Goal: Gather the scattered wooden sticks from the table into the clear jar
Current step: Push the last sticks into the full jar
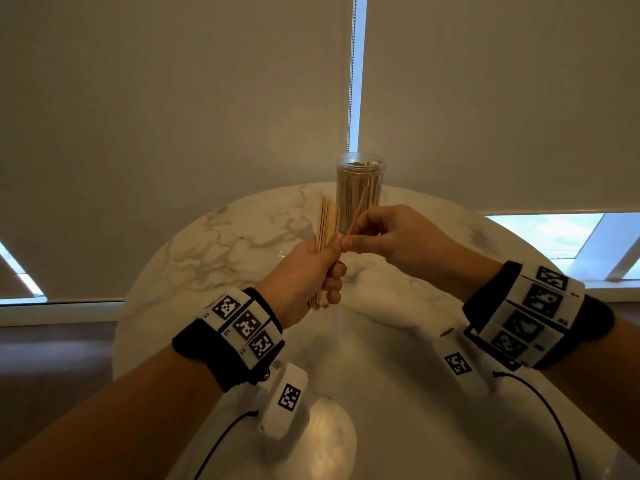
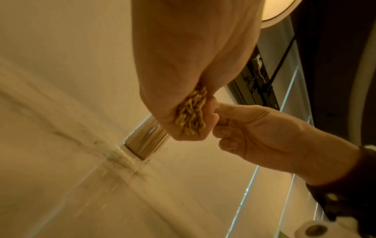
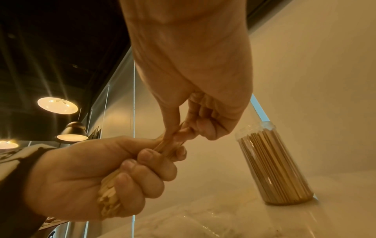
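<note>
Wooden sticks [image 1: 327, 221] pale tan, same tan as the ones packed in the clear jar [image 1: 359, 188]. Table [image 1: 214, 244] white marble with grey-brown veining; roller blinds [image 1: 173, 116] plain off-white with a silver bead chain [image 1: 352, 71]. Wrist bands [image 1: 239, 332] black with white panels carrying black-and-white square marker patterns; cables [image 1: 221, 441] black; pendant lamps [image 3: 57, 105] glow warm yellow against a dark ceiling.

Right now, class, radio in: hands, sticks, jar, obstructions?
Left hand grips stick bundle. Right hand pinches single stick. Clear jar upright, open, nearly full. Nothing blocking.
</note>
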Tool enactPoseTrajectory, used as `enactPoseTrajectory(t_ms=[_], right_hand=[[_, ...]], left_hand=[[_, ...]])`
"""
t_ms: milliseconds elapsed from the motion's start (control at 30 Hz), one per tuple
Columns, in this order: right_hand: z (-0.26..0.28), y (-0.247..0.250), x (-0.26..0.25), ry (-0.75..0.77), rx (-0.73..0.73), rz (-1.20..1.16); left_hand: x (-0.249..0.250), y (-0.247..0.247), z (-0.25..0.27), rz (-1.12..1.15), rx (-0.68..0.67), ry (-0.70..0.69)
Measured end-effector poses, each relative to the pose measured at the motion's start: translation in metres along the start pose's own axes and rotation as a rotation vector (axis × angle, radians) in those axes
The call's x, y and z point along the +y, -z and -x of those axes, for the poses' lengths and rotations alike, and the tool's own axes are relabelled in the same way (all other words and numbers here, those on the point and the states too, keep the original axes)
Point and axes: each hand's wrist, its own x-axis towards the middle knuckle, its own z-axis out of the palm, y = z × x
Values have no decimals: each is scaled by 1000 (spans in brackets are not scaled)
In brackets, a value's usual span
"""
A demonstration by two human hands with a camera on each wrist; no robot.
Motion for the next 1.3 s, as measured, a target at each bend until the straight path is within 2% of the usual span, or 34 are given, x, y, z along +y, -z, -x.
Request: enactPoseTrajectory(t_ms=[133, 267, 333, 400, 467, 567, 667, 767, 867, 1000, 1067, 1200, 1300], right_hand=[[1, 6, -1, 19, 20, 48], [-3, 11, -9, -65, 141, -223], [-4, 12, -15, -63, 118, -241], [-2, 9, -17, -54, -21, -139], [-1, 4, -16, -39, -133, 154], [-3, 4, -10, 84, -101, 582], [-1, 4, -4, 180, -78, 678], [-2, 4, -1, 189, -64, 677], [-6, 12, 2, 126, -15, 583], [-13, 29, 9, 70, 204, 608], [-15, 31, 9, 47, 262, 602], [-15, 15, 5, 65, 320, 533], [-17, 11, 1, 121, 381, 513]], left_hand=[[-2, 1, 4, -71, -32, -1], [-4, -3, 12, -206, -156, 28], [-4, -6, 13, -254, -205, 27], [-1, -10, 12, -295, -240, 19], [1, -12, 12, -341, -260, 24], [4, -9, 9, -433, -263, 42], [8, -6, 6, -501, -321, 72], [14, -3, 6, -475, -366, 56], [23, 3, 3, -382, -331, 63], [27, 18, -6, -69, -154, 229], [26, 17, -10, 71, -109, 270], [28, -3, -19, 184, 35, 208], [25, -5, -27, 290, 61, 211]])
